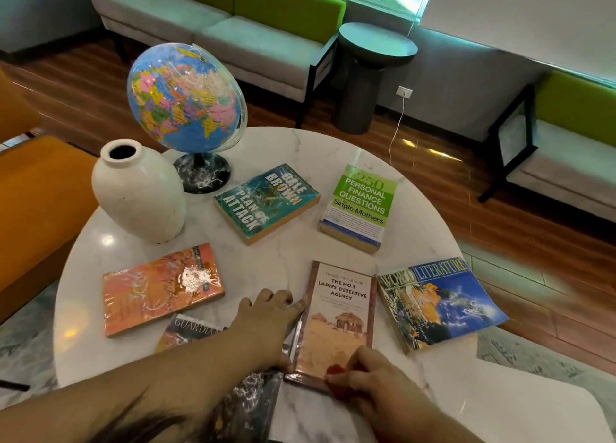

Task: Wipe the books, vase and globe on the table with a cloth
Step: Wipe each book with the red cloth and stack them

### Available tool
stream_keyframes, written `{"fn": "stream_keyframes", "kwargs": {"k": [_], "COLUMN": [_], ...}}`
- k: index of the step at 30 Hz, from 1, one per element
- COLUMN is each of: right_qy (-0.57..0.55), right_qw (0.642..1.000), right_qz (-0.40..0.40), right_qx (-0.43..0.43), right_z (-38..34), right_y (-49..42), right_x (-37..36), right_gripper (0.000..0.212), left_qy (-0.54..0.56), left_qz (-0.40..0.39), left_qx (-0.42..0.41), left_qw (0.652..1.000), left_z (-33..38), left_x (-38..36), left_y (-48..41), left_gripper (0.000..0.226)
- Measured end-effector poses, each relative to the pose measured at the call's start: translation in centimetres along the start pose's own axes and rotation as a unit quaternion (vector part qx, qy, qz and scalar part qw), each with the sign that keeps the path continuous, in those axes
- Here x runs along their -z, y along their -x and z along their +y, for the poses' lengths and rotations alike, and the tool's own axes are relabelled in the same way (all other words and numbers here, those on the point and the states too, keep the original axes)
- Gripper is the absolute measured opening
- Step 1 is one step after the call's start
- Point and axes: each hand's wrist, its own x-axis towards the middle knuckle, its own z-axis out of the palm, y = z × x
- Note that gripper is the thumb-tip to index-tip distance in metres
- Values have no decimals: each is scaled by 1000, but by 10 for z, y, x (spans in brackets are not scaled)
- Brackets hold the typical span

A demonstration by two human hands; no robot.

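Several books lie flat on the round white marble table (pixel 333 149). My left hand (pixel 266 322) rests fingers down along the left edge of the Ladies' Detective Agency book (pixel 340 312). My right hand (pixel 373 379) presses a small red cloth (pixel 336 376) on that book's near corner. A Guardian book (pixel 186 332) lies partly under my left forearm. An orange book (pixel 160 289), a teal Plan of Attack book (pixel 266 202), a green Personal Finance book (pixel 360 206) and a World Literature book (pixel 440 302) surround them. The white vase (pixel 140 192) and globe (pixel 183 96) stand at the back left.
A dark patterned cover (pixel 246 402) lies at the near table edge under my left arm. An orange chair (pixel 36 202) stands left of the table. Grey and green benches (pixel 233 26) and a dark round side table (pixel 370 76) stand behind, on wooden floor.
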Motion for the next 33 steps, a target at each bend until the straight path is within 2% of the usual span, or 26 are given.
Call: {"fn": "stream_keyframes", "kwargs": {"k": [2,6,8,12,14,17,18,20,24,26,29,33], "right_qy": [-38,32,84,96,75,61,66,85,72,83,90,127], "right_qw": [997,969,973,994,994,974,970,975,992,991,979,986], "right_qz": [49,173,157,56,83,183,199,187,101,109,170,105], "right_qx": [-54,-175,-146,3,-11,-115,-125,-88,23,6,-67,23], "right_z": [6,8,-3,-11,4,20,18,5,-7,4,11,-11], "right_y": [-16,-55,-64,-63,-77,-102,-108,-113,-113,-126,-143,-145], "right_x": [18,34,22,13,27,38,35,24,28,41,46,31], "right_gripper": [23,34,40,37,34,39,40,40,33,31,35,33], "left_qy": [4,4,2,5,6,2,0,-1,1,-3,-5,-6], "left_qz": [2,3,2,3,4,6,7,7,6,2,2,7], "left_qx": [-2,-4,-1,-1,-2,-3,-3,-3,-4,-5,-3,-2], "left_qw": [1000,1000,1000,1000,1000,1000,1000,1000,1000,1000,1000,1000], "left_z": [0,2,2,2,1,0,0,0,-1,-2,-2,-3], "left_x": [1,3,3,3,2,0,-1,-1,-1,-1,-1,-3], "left_y": [0,1,1,0,-1,-2,-2,-2,-2,-2,-2,-3], "left_gripper": [109,109,110,110,110,110,110,110,108,109,110,112]}}
